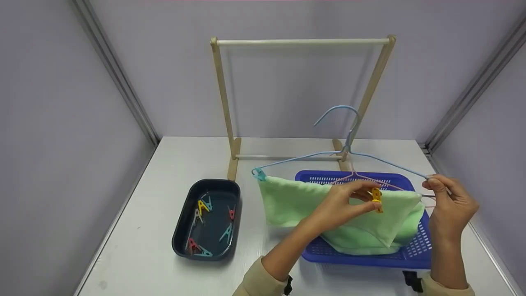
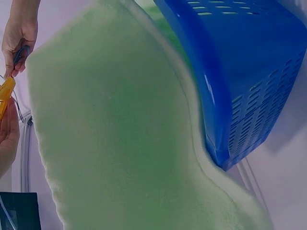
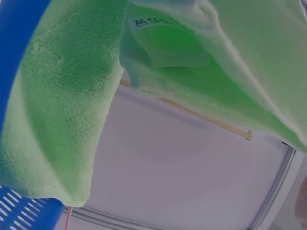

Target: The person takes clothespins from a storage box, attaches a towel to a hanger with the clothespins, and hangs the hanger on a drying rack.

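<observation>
A light green towel (image 1: pixel 296 201) hangs folded over the bottom bar of a blue clothes hanger (image 1: pixel 302 157). At the hanger's left end a turquoise clothespin (image 1: pixel 259 174) clips the towel. My left hand (image 1: pixel 341 201) pinches a yellow clothespin (image 1: pixel 377 200) between thumb and fingers, in front of the towel's right part. The hanger's right corner is in the grip of my right hand (image 1: pixel 454 201), just beyond the towel's right edge. In the left wrist view the yellow clothespin (image 2: pixel 5 93) shows at the left edge, below my right hand (image 2: pixel 20 36).
Under the towel stands a blue perforated basket (image 1: pixel 357 258), with a pink hanger (image 1: pixel 380 181) and more green cloth (image 1: pixel 361 242). A dark tray (image 1: pixel 218 220) of several coloured clothespins sits to the left. Behind rises a wooden rack with a white top bar (image 1: pixel 304 42).
</observation>
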`<state>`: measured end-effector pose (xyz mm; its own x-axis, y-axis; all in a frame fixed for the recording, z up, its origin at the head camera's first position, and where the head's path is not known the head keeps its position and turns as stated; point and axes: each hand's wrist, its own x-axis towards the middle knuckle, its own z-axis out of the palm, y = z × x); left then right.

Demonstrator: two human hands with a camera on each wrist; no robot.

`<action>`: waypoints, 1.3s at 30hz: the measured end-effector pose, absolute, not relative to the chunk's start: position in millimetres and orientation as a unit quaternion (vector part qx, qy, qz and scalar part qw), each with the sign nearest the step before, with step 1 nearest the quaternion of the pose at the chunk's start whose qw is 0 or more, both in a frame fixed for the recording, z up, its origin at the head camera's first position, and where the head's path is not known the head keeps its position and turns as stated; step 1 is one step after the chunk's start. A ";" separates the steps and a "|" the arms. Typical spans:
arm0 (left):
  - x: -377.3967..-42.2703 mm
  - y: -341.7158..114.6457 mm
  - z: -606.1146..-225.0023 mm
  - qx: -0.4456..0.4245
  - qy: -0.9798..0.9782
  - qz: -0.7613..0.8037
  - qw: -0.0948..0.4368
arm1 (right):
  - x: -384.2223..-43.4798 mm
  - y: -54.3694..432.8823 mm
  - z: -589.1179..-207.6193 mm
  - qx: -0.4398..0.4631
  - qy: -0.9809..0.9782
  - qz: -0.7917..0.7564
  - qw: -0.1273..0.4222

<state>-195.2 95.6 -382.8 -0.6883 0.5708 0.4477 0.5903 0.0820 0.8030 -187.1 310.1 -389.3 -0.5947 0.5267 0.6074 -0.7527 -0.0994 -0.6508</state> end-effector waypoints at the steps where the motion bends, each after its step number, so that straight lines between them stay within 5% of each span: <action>1: -195.1 96.1 -382.2 -0.397 -0.735 -0.550 0.010 | -187.2 310.2 -389.4 0.111 -0.514 0.729 0.438; 39: -192.9 122.9 -373.1 -0.398 -0.727 -0.558 0.048 | -182.7 307.1 -385.5 0.111 -0.511 0.726 0.446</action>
